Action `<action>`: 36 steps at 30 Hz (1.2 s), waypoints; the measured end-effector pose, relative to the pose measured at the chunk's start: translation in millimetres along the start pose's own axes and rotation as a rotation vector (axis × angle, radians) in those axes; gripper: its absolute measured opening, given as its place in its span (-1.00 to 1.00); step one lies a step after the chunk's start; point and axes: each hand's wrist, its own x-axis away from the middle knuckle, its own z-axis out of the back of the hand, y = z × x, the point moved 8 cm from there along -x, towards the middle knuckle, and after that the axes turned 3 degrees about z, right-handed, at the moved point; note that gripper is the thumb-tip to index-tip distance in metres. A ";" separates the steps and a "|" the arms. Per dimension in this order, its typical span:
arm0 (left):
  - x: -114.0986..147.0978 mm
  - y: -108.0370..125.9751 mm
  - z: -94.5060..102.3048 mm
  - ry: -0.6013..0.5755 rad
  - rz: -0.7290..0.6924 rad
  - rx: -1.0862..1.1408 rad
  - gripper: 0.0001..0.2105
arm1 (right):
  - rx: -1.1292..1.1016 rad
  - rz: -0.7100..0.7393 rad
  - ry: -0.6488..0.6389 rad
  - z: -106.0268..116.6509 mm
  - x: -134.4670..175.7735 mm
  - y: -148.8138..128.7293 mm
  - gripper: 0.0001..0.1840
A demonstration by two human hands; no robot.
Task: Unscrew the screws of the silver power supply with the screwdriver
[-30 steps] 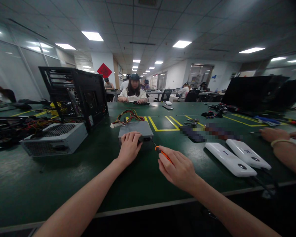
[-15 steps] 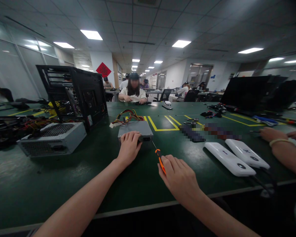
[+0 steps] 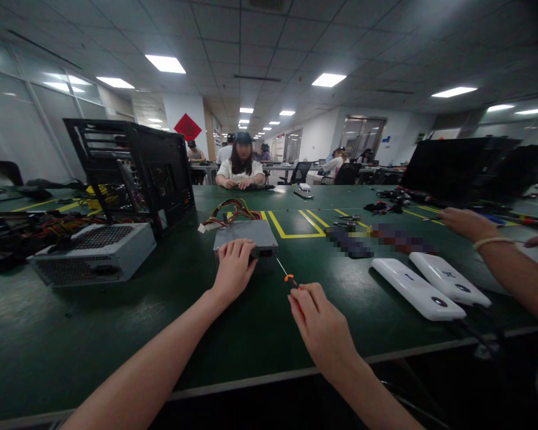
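A grey computer power supply lies on the green table in front of me, its coloured cables bunched behind it. My left hand is closed over the near left part of the power supply, the fingers bent across its top and front edge. In my right hand is a screwdriver with an orange and black handle, gripped by the fingers. Its thin shaft slants up and left, and the tip is at the front right corner of the power supply. Whether the tip sits in a screw I cannot tell.
To the left stand a second power supply and an open black computer case. Two white power banks lie at right, near a co-worker's arm. Another person sits across the table.
My right hand has shifted its grip on the screwdriver handle, and the handle has swung slightly right. My left hand stays put. The co-worker's hand at right has moved left and up.
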 end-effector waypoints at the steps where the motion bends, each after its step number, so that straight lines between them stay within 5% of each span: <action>1: 0.0 0.1 -0.1 -0.002 -0.001 0.001 -0.71 | -0.008 -0.039 0.002 0.0 0.3 4.4 -0.78; 30: -0.3 0.6 0.0 0.008 0.008 -0.003 -0.74 | -0.114 -0.344 -0.192 -20.8 0.3 29.5 -0.89; 36: 0.3 1.4 1.1 0.001 0.005 -0.003 -0.75 | -0.137 -0.364 -0.115 -11.5 -4.4 14.5 -0.79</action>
